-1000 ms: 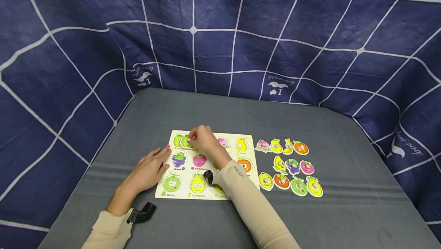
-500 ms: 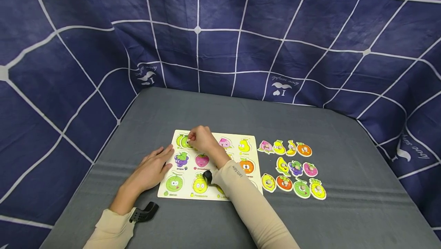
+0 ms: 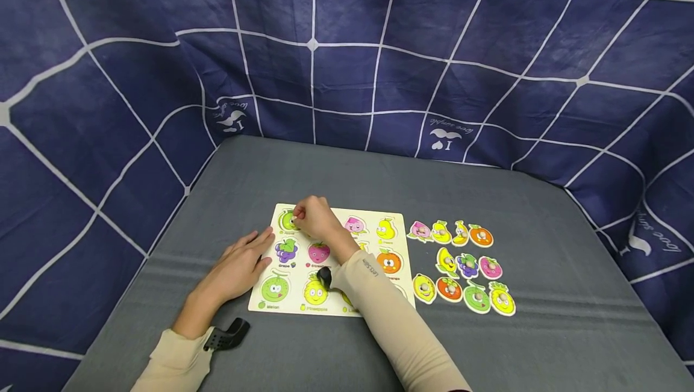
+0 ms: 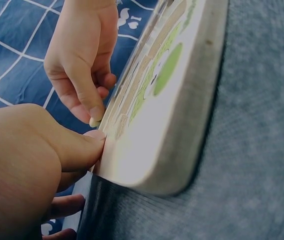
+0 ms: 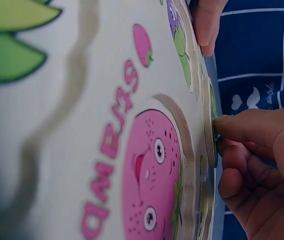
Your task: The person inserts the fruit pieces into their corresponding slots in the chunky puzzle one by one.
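Observation:
A cream fruit puzzle board (image 3: 295,280) lies on the grey table. My right hand (image 3: 320,223) pinches a green apple puzzle piece (image 3: 285,221) over the board's top-left slot. In the right wrist view, thumb and fingers hold this apple piece (image 5: 212,125) from above, its edge close along the board's surface. My left hand (image 3: 235,265) rests at the board's left edge with its fingers extended. The left wrist view shows its thumb (image 4: 89,147) touching the board's rim. The right forearm hides part of the board's middle and lower right.
To the board's right lie several loose knobbed fruit pieces in three rows, including a peach (image 3: 420,231), an orange (image 3: 481,235), grapes (image 3: 467,265) and a pineapple (image 3: 502,300). A blue grid-patterned cloth (image 3: 347,79) hangs behind and beside the table.
The apple piece has shifted slightly left and now lines up with the printed apple, which showed beside it earlier. My left hand stays at the board's edge. The head view has swung slightly.

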The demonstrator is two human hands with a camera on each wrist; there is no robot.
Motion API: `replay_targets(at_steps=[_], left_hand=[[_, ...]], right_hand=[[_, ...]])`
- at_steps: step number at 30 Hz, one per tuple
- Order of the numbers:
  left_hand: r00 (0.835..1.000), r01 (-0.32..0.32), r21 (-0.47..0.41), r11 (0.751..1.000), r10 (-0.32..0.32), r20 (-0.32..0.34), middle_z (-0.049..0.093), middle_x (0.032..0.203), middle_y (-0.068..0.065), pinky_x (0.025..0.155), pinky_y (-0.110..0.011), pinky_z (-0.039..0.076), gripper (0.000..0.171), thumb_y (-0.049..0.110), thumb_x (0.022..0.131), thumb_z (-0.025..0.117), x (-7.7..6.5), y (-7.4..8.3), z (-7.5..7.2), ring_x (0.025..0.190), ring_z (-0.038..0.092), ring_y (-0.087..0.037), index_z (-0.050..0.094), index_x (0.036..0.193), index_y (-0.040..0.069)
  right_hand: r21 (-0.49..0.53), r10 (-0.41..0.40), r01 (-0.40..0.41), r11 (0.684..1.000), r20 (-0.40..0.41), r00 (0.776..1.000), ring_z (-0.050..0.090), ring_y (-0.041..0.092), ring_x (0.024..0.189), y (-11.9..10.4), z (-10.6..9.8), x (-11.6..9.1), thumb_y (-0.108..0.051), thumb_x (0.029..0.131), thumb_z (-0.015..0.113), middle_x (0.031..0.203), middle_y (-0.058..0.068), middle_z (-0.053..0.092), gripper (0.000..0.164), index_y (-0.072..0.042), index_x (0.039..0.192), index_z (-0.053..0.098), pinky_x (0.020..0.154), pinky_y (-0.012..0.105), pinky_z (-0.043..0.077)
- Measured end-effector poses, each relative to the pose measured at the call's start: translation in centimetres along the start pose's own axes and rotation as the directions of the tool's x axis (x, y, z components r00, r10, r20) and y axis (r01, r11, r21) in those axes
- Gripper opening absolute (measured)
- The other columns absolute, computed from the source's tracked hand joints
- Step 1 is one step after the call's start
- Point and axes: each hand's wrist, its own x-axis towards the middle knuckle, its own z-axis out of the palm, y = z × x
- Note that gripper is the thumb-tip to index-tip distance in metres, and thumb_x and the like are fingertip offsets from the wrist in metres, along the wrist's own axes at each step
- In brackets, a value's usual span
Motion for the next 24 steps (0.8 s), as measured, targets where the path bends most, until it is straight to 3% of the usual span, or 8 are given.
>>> replay_targets(at_steps=[24], left_hand=[[1.000,0.003,0.012,1.000,-0.003,-0.001,0.037,0.142,-0.014,0.093,-0.063,0.027,0.050,0.013,0.088,0.060,0.04,0.08,-0.01,0.125,0.034,-0.043,0.044,0.134,-0.001]], right_hand=[[-0.045,0.004,-0.004,0.999,-0.011,1.000,0.050,0.004,0.057,-0.33,0.43,0.62,-0.007,0.077,0.067,0.061,-0.008,0.056,0.006,-0.013,0.076,0.069,0.053,0.014,0.040]])
